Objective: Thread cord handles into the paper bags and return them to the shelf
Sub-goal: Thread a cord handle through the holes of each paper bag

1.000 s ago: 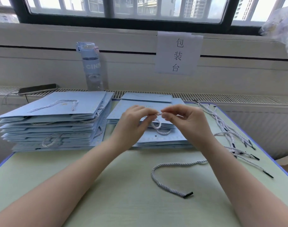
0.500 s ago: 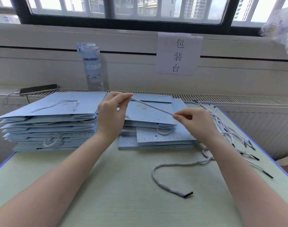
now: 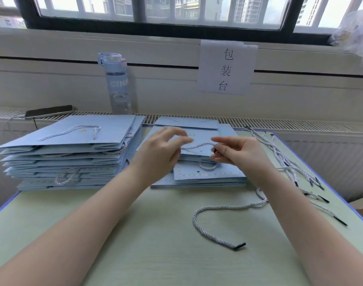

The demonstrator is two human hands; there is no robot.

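A white twisted cord [image 3: 199, 145] sags between my two hands above the middle pile of flat light-blue paper bags [image 3: 207, 174]. My left hand [image 3: 160, 153] pinches one end with thumb and forefinger, its other fingers spread. My right hand [image 3: 236, 151] pinches the other end, fingers curled. A short cord loop [image 3: 207, 167] hangs from the top bag below my hands. A second cord [image 3: 224, 209] with a black tip lies loose on the green table [image 3: 156, 244].
A taller stack of blue bags with cord handles [image 3: 67, 153] stands at the left. Several loose cords [image 3: 288, 162] lie at the right table edge. A water bottle [image 3: 117, 83] and a phone [image 3: 48, 111] sit on the ledge behind. A paper sign [image 3: 226, 67] hangs on the wall.
My hands drew the cord out taut, left hand rising to the left, then came back together. The cord now sags in a slack arc between them.
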